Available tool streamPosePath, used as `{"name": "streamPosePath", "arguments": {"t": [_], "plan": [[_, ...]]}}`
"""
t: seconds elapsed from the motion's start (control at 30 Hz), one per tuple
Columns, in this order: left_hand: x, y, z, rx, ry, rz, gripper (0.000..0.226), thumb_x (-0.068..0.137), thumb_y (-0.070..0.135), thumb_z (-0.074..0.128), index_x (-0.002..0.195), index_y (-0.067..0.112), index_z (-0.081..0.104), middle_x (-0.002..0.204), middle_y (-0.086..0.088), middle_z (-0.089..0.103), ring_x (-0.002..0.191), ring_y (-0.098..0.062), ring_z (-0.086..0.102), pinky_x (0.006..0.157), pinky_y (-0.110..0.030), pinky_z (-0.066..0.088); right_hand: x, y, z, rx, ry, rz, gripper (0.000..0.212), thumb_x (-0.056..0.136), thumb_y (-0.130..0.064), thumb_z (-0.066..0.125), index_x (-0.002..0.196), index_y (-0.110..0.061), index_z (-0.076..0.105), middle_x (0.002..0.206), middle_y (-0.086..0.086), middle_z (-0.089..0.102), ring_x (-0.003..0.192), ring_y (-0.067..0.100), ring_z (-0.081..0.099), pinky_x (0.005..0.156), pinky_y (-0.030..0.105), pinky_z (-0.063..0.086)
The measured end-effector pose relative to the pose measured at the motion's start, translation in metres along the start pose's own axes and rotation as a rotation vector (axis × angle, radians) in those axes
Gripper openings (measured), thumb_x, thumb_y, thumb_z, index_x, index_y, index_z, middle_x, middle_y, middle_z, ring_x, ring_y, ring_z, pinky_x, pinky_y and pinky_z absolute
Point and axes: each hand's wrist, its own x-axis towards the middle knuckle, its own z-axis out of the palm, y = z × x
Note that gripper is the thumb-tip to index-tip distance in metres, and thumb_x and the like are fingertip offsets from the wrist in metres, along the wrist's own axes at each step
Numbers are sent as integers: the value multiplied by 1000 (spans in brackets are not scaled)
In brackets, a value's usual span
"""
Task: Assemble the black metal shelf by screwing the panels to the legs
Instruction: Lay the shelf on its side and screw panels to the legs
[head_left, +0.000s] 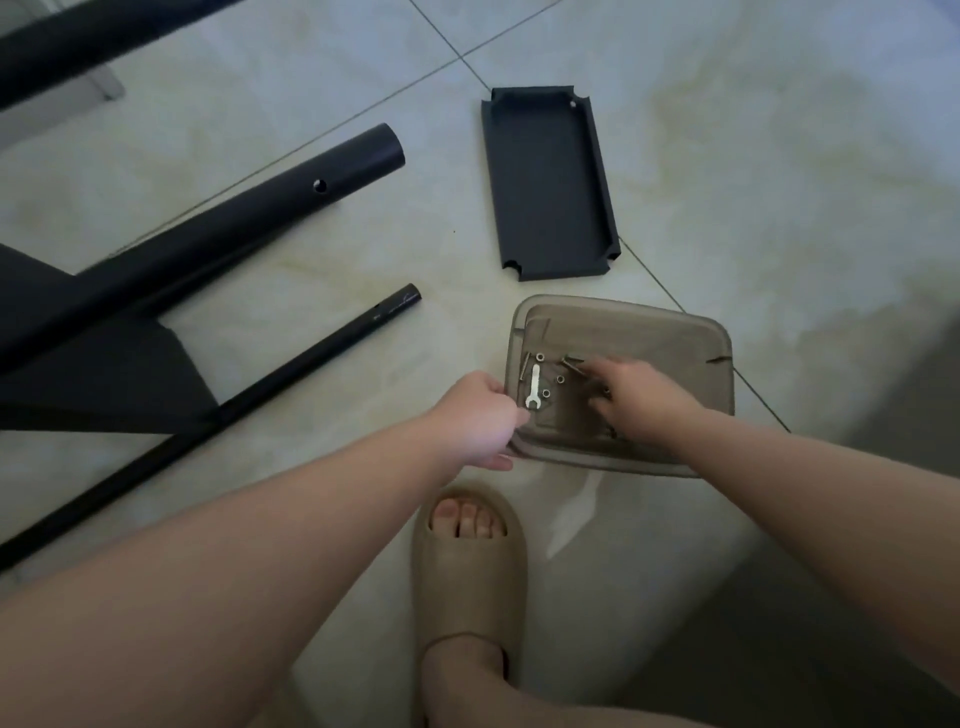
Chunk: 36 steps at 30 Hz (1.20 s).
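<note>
Screws (524, 365) and nuts (540, 357) lay loose beside a small flat wrench (535, 387) in a translucent container (675, 323) on the tiled floor (727, 156). The left hand (478, 415) had its grip clamped on the container's near-left rim, while the right hand (639, 395) reached inside with fingers bent down among the fasteners; whether its grip had closed on anything could not be determined. One black panel (550, 182) lay open side up just beyond the container, and a thick leg (234, 228) and a thin leg (291, 369) lay to the left, apart from it.
</note>
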Motion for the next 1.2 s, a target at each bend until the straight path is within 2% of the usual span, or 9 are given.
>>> {"name": "streamPosePath", "arguments": {"t": [0.23,0.4,0.57,0.63,0.77,0.83,0.9,1.03,1.2], "plan": [[2,-12,1,2,25,72,10,94,15,67,93,13,56,103,-15,72,93,-26,72,83,-39,59,26,-20,9,-58,139,0,29,99,-21,58,127,-13,58,126,11,59,112,38,59,86,44,51],[3,-12,3,21,35,102,12,93,17,69,93,12,58,107,-18,71,100,-31,70,85,-43,59,35,-16,20,-214,200,-12,13,99,-8,53,111,-6,58,117,14,54,100,39,61,68,39,40],[2,-14,4,37,26,142,11,94,18,68,93,14,57,104,-15,72,88,-25,73,61,-22,54,35,-12,17,-271,173,2,18,99,-7,50,113,-6,61,118,14,53,104,37,59,71,37,37],[1,-14,3,46,23,154,13,94,20,68,92,17,56,102,-11,71,81,-21,69,51,-14,48,30,-14,10,-212,161,30,20,98,-10,51,114,-7,62,117,15,55,103,38,59,72,37,39],[-11,-9,-10,267,3,127,41,92,36,69,124,15,54,118,-7,58,106,-27,64,85,-32,49,4,-23,-18,-6,240,85,9,94,-21,56,99,-14,55,95,13,61,79,35,56,66,38,48],[-26,-2,-25,342,-14,113,26,93,34,68,107,17,55,104,-11,54,89,-27,59,73,-32,44,-14,-34,-34,110,280,22,10,95,-24,58,97,-16,52,88,8,62,74,30,59,64,38,53],[-43,5,-41,386,-3,94,18,94,29,66,95,15,54,94,-13,53,79,-26,53,64,-30,39,-34,-48,-49,243,308,-76,8,95,-19,61,98,-18,54,87,2,64,70,19,62,56,24,51],[-91,20,-73,506,93,141,19,94,31,66,103,16,60,98,-11,60,84,-28,61,70,-33,45,-79,-94,-85,418,390,-263,21,94,-12,62,103,-29,56,81,-6,67,66,6,60,54,13,47],[-167,27,-113,715,223,205,29,91,39,65,109,17,66,108,-3,68,95,-25,71,86,-37,57,-128,-173,-132,502,345,-418,21,94,-15,69,84,-30,58,76,-8,74,75,15,71,71,39,59]]}}
